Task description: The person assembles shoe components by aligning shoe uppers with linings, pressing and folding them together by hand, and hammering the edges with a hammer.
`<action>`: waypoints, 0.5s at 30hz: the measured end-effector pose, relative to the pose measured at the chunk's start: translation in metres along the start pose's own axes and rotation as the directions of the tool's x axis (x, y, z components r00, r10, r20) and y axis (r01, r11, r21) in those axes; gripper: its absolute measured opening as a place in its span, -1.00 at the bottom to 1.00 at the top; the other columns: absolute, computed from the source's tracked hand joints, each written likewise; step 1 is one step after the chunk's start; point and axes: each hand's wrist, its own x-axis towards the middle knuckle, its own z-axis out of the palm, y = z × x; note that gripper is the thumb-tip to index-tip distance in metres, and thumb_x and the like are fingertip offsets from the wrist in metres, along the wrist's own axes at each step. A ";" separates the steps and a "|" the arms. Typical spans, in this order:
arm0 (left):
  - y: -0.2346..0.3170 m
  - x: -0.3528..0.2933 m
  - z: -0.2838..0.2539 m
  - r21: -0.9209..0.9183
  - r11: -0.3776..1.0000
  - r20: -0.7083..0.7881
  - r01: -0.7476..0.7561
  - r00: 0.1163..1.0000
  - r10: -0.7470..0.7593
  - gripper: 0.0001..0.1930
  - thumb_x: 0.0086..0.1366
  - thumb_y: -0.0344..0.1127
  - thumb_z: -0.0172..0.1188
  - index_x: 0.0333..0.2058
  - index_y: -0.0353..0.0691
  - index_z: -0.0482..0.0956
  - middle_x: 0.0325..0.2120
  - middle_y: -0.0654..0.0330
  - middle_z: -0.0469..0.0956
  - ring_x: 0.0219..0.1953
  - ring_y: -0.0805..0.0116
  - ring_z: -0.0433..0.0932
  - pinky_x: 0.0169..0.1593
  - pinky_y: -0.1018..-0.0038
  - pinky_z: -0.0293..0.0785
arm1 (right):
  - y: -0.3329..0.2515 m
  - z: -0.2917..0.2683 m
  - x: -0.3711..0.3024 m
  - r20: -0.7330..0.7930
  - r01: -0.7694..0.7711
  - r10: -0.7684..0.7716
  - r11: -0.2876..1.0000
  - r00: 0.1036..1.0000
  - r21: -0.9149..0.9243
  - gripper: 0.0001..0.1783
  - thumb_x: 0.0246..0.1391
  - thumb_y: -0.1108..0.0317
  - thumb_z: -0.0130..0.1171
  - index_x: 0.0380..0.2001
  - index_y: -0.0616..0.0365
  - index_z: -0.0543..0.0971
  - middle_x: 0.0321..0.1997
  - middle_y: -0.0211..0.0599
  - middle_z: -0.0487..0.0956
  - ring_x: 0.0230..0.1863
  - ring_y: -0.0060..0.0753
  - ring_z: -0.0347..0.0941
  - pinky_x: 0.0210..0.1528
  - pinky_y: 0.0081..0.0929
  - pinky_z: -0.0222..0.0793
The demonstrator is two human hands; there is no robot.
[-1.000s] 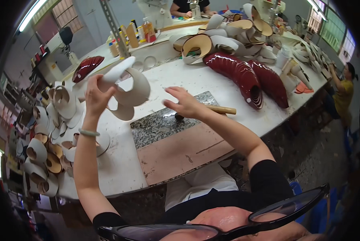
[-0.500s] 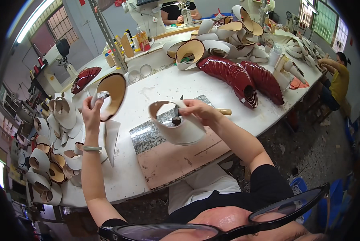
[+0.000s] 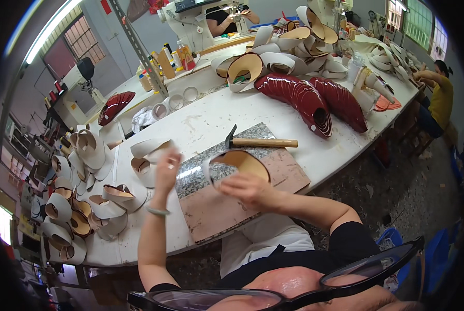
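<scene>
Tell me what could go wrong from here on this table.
The curved piece in the right hand is close to the hammer lying across the stone slab; it might catch and shift the hammer. The blurred left hand is beside loose white pieces, so a careless brush could knock one over.

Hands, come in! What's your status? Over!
Right hand holding curved tan-lined piece. Left hand blurred, grip unclear. Hammer lying beyond that piece, on speckled slab.

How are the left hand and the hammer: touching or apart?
Apart. The head view shows speckled slab and white table in the gap between the left hand and the hammer.
</scene>
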 end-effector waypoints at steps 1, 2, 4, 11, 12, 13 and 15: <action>0.038 -0.021 0.007 -0.290 0.928 0.305 0.232 0.942 -0.140 -0.58 0.22 -0.15 0.26 -0.01 -0.23 0.52 -0.29 0.10 0.57 -0.23 0.23 0.52 -0.05 0.33 0.43 | -0.003 0.013 -0.008 0.061 0.042 -0.040 0.999 0.997 -0.033 -0.58 -0.12 0.49 0.11 -0.08 0.22 0.52 -0.09 -0.27 0.53 -0.04 -0.22 0.43 -0.01 -0.29 0.39; 0.064 -0.041 0.011 -0.202 0.970 0.354 0.137 0.933 -0.058 -0.64 0.23 -0.21 0.24 -0.03 -0.21 0.53 -0.33 0.13 0.57 -0.29 0.27 0.53 -0.15 0.39 0.46 | -0.006 0.029 -0.019 0.120 0.064 -0.057 0.996 0.991 -0.055 -0.57 -0.12 0.42 0.10 -0.08 0.22 0.50 -0.06 -0.27 0.50 0.00 -0.24 0.38 0.04 -0.27 0.35; 0.073 -0.073 0.012 -0.111 0.993 0.400 0.041 0.917 0.006 -0.69 0.23 -0.27 0.22 -0.06 -0.20 0.53 -0.37 0.15 0.57 -0.35 0.31 0.55 -0.25 0.44 0.48 | -0.018 0.051 -0.029 0.168 -0.006 -0.010 0.996 0.986 0.093 -0.58 0.01 0.26 0.15 -0.08 0.28 0.47 -0.07 -0.19 0.50 -0.01 -0.11 0.37 0.08 -0.21 0.31; 0.109 -0.135 0.019 -0.337 0.942 -0.027 -0.006 1.000 -0.003 -0.77 0.16 -0.64 0.15 -0.17 -0.37 0.57 -0.15 0.08 0.50 -0.11 0.34 0.53 -0.17 0.52 0.55 | -0.046 0.056 -0.006 0.314 -0.629 0.612 0.403 0.725 0.665 -0.57 0.28 0.09 0.02 -0.06 0.28 0.43 -0.18 0.03 0.53 -0.14 -0.11 0.48 -0.03 -0.29 0.35; 0.104 -0.141 0.025 -0.394 0.919 -0.087 -0.023 0.996 -0.013 -0.76 0.17 -0.62 0.16 -0.16 -0.36 0.58 -0.19 0.09 0.51 -0.13 0.32 0.54 -0.18 0.52 0.54 | -0.048 0.062 -0.006 0.315 -0.627 0.611 0.402 0.726 0.667 -0.57 0.28 0.09 0.02 -0.06 0.28 0.43 -0.18 0.03 0.53 -0.14 -0.11 0.48 -0.03 -0.29 0.35; 0.098 -0.147 0.031 -0.447 0.894 -0.144 -0.041 0.989 -0.027 -0.76 0.19 -0.59 0.17 -0.14 -0.35 0.59 -0.23 0.10 0.51 -0.15 0.31 0.54 -0.18 0.51 0.53 | -0.051 0.068 -0.008 0.234 -0.570 0.635 0.396 0.736 0.720 -0.59 0.28 0.10 0.02 -0.06 0.26 0.44 -0.22 -0.04 0.54 -0.17 -0.17 0.48 -0.07 -0.32 0.36; 0.087 -0.158 0.044 -0.345 0.930 -0.196 -0.125 0.979 0.059 -0.75 0.26 -0.56 0.13 -0.08 -0.37 0.57 -0.25 0.16 0.55 -0.19 0.41 0.53 -0.15 0.57 0.49 | -0.052 0.084 -0.015 0.157 -0.508 0.657 0.385 0.737 0.771 -0.60 0.28 0.11 0.03 -0.06 0.24 0.44 -0.26 -0.10 0.54 -0.21 -0.24 0.49 -0.10 -0.35 0.37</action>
